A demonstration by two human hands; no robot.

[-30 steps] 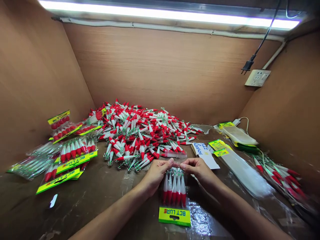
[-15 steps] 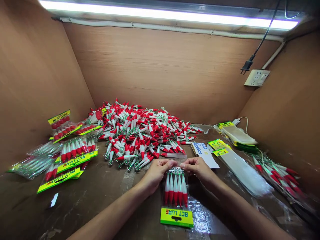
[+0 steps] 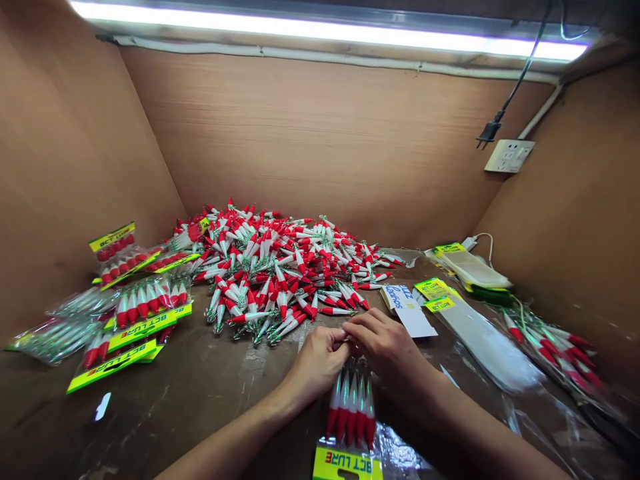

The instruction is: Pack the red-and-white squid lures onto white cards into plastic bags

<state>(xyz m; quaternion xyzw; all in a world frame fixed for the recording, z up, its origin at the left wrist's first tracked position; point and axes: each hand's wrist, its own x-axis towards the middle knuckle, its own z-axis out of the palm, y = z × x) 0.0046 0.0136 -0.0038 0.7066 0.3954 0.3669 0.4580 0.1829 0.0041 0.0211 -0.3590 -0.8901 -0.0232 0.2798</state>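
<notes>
Compared with the earlier frame, both hands have drawn together and the clear plastic packet (image 3: 351, 408) of five red-and-white, spindle-shaped lures has slid nearer the tabletop's (image 3: 210, 407) near edge; its flap no longer stretches toward the heaped red-and-white lures (image 3: 280, 267) by the far edge. Left hand (image 3: 317, 360) and right hand (image 3: 387, 341) are closed to pinches at the packet's far end, fingertips touching, though the film between them is mostly hidden. Gripping there probably keeps the loose film gathered while the lures lie flat. The packet sits just below and between the hands, its yellow-and-green header card (image 3: 347, 461) toward the near edge. Filled packets (image 3: 143, 320) lie toward the left edge and long clear bags (image 3: 493, 347) toward the right, presumably to keep them separate.
</notes>
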